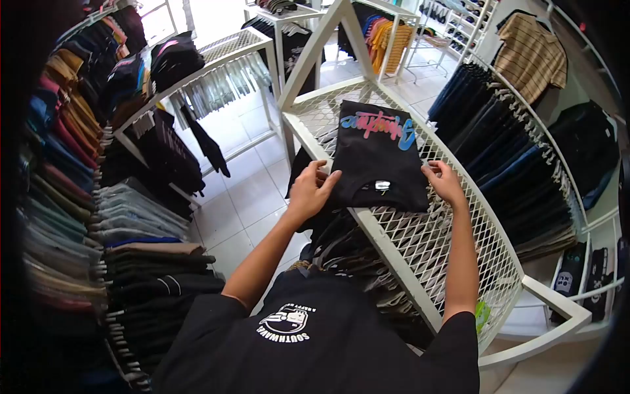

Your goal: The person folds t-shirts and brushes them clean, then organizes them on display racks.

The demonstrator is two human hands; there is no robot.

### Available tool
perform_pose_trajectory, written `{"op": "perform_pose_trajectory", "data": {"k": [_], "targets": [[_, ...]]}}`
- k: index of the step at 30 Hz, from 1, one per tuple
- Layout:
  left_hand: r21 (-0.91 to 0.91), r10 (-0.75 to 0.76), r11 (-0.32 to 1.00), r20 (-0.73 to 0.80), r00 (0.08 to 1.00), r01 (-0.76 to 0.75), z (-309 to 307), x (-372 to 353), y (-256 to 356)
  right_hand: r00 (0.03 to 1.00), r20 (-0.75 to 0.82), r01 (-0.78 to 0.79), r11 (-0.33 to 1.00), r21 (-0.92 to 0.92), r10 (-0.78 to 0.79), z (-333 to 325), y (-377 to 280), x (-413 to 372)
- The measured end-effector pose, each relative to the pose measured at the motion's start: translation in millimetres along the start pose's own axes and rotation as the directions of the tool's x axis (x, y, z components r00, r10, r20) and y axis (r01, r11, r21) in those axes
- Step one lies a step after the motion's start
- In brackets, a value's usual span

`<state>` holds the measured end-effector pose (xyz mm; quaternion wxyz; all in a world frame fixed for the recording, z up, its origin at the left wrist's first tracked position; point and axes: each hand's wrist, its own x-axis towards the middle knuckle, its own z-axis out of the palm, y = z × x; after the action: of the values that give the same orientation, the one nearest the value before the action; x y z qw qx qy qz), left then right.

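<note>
**My Two Hands on a Black Shirt**

I have a black shirt [377, 157] in front of me. It lies flat and folded on top of a white wire rack [446, 243]. It sits on the near half of the rack top, close to the left rail. Pink and blue letters [379, 123] are on the far end of the shirt. A small white tag [382, 185] is on the end near me.

My left hand [312, 190] is at the near left corner of the shirt. My fingers are bent and my thumb is close to them, so I am pinching the cloth at its edge.

My right hand [445, 182] is at the right edge of the shirt. My fingertips touch the cloth there. I cannot tell if they are pinching it or just resting on it.

The shirt is between my two hands.

On my right, dark blue clothes [499, 138] hang in a long row just beside the rack. A brown striped shirt [530, 56] hangs on the wall above them. On my left, folded clothes [131, 217] sit in tall piles on shelves. More dark clothes hang under the rack, near my tummy. The floor [243, 190] has white tiles.
</note>
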<state>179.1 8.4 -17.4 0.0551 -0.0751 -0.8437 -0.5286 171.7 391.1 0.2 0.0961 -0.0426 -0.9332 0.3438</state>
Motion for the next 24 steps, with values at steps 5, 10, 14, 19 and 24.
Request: {"op": "perform_pose_trajectory", "data": {"k": [5, 10, 14, 19, 24], "targets": [[-0.05, -0.106, 0.993, -0.055, 0.993, 0.103, 19, -7, -3, 0.991, -0.099, -0.117, 0.949, -0.291, 0.092, 31, -34, 1], [-0.31, -0.245, 0.916, 0.069, 0.967, 0.254, 21, -9, -3, 0.965, -0.263, -0.112, 0.916, -0.386, 0.007, 44, -45, -6], [-0.437, -0.258, 0.842, 0.193, 0.947, 0.318, 14, -3, -2, 0.969, -0.241, -0.128, 0.94, -0.315, 0.051, 42, -46, -1], [-0.656, -0.245, 0.719, 0.07, 0.967, 0.229, -13, 45, -28, 0.994, 0.039, -0.079, 0.928, -0.363, 0.1, 31, -60, -8], [-0.711, -0.398, 0.611, 0.104, 0.911, 0.348, -24, 48, -27, 0.973, 0.193, -0.073, 0.962, -0.265, 0.127, 11, -111, -13]]}}
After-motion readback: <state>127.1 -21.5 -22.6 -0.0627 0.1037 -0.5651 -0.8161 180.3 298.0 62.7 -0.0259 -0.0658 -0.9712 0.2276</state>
